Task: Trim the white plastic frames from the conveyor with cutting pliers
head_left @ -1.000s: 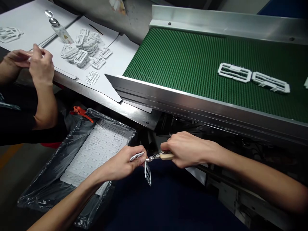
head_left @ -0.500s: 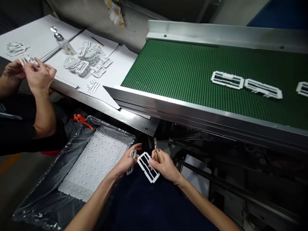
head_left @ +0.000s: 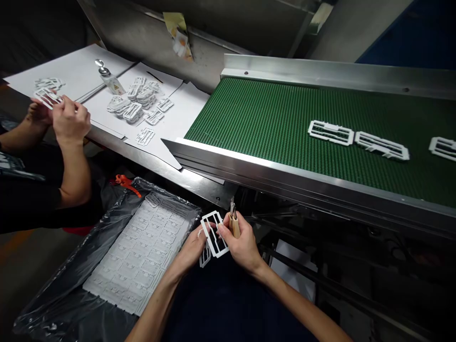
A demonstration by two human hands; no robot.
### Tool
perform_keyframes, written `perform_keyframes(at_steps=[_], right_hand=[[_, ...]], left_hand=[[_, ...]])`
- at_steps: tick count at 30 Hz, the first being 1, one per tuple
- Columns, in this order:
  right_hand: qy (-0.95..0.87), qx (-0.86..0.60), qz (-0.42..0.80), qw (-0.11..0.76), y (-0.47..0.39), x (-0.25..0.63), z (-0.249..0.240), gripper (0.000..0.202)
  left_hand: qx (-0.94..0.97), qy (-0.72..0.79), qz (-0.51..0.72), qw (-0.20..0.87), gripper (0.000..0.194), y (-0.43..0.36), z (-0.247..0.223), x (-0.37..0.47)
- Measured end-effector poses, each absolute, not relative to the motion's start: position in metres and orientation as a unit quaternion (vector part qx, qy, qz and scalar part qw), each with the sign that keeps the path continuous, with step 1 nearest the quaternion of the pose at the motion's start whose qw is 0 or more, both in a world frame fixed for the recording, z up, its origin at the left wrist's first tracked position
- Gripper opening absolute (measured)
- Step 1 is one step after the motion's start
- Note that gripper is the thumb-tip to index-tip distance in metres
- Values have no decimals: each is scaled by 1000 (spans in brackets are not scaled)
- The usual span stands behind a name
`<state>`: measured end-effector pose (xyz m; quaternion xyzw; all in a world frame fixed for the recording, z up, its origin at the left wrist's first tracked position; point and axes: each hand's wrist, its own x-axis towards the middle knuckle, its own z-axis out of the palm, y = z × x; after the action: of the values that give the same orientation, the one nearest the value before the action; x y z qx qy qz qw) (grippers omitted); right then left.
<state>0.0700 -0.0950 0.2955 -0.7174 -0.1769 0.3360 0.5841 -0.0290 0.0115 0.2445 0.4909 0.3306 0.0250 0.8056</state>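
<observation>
Between thumb and fingers my right hand [head_left: 244, 242] grips a white plastic frame [head_left: 214, 233] with long slots, held tilted. The same hand also keeps a pair of nippers [head_left: 233, 223] with tan handles, jaws pointing up. My left hand [head_left: 194, 247] is closed on a second white plastic frame [head_left: 205, 255], which is partly hidden behind the first one. The two frames overlap in view; whether they touch I cannot tell. Below and left of my hands lies a plastic-lined bin [head_left: 64, 280] with rows of flat white frames [head_left: 142, 256] in it.
A green conveyor belt [head_left: 263, 118] with a metal side rail [head_left: 285, 173] carries several white frames [head_left: 330, 132]. On the paper-covered table [head_left: 85, 59] stand piled frames [head_left: 144, 95] and a bottle [head_left: 112, 83]. At left, a co-worker's hands [head_left: 71, 121] hold another frame.
My right hand has brought its frame left and up, over the frame in my left hand. The co-worker's frame has turned to show its slots. The view has shifted slightly.
</observation>
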Motion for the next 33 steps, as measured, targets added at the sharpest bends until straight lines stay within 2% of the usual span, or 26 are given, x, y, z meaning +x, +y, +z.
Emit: perform_keyframes(at_steps=[6,10,14,20,25,28,33], right_hand=[[-155,-707,332,605,-86,66,298,15],[-161,-681,354,620,-82,60,305,15],[-269,-732,368,506,-90,72,325,15],[-443,-805,259,298,-102,112,345,24],[-556,-793,211,132,-103,133,351,31],[-587,-781,195,85,-100,138,354,31],[-605,-771,190,66,-97,141,358,30]], left_hand=[[315,306,74,895,40,14,269,-28],[230,283,89,927,39,16,279,-24],[162,292,112,936,39,22,284,-26],[166,293,78,938,42,24,295,-34],[186,293,70,935,41,21,299,-35],[193,296,62,933,43,22,300,-36],[222,301,63,925,43,24,298,-42]])
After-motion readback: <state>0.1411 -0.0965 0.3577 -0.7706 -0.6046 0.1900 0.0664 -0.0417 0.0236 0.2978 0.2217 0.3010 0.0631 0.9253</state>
